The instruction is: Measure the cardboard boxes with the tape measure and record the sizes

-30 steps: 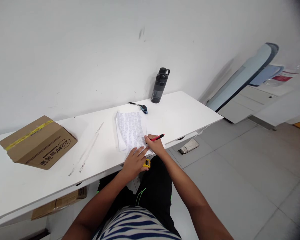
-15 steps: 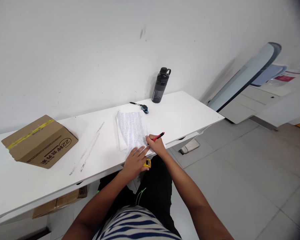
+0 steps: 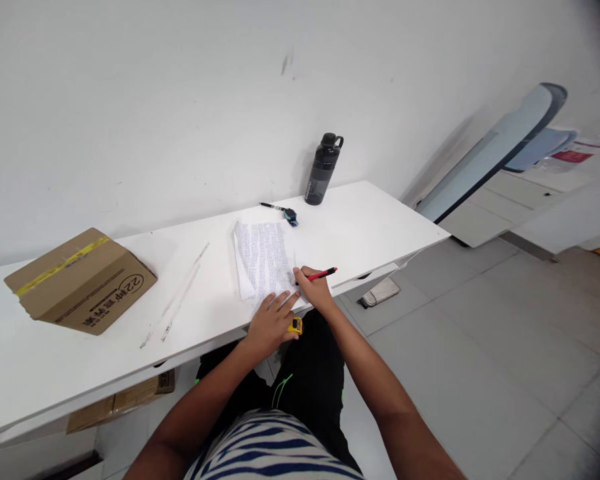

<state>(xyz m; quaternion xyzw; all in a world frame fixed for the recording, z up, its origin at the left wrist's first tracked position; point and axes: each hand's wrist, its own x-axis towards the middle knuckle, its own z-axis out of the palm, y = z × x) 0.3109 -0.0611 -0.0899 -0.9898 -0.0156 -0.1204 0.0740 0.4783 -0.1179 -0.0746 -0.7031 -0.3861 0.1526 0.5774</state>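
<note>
My right hand [image 3: 314, 288] grips a red pen with black ends [image 3: 323, 274], its upper end leaning to the right, over the lower right part of a sheet of paper [image 3: 264, 257]. Rows of dense writing cover the sheet. My left hand [image 3: 270, 323] rests its outstretched fingers on the paper's lower edge. Between its thumb and forefinger it holds a yellow and black tape measure [image 3: 295, 325], just past the table's front edge above my lap. The pen's tip is hidden by my right hand.
On the white table [image 3: 380, 223] stand a dark water bottle [image 3: 323, 170] at the back and a cardboard box [image 3: 83, 283] at left. A black pen [image 3: 271, 206] and a small blue-black object [image 3: 290, 216] lie behind the paper. Another carton [image 3: 125, 397] is below the table.
The red pen has tilted lower towards the right, and my right hand has shifted very slightly right. My left hand stays on the paper with the tape measure.
</note>
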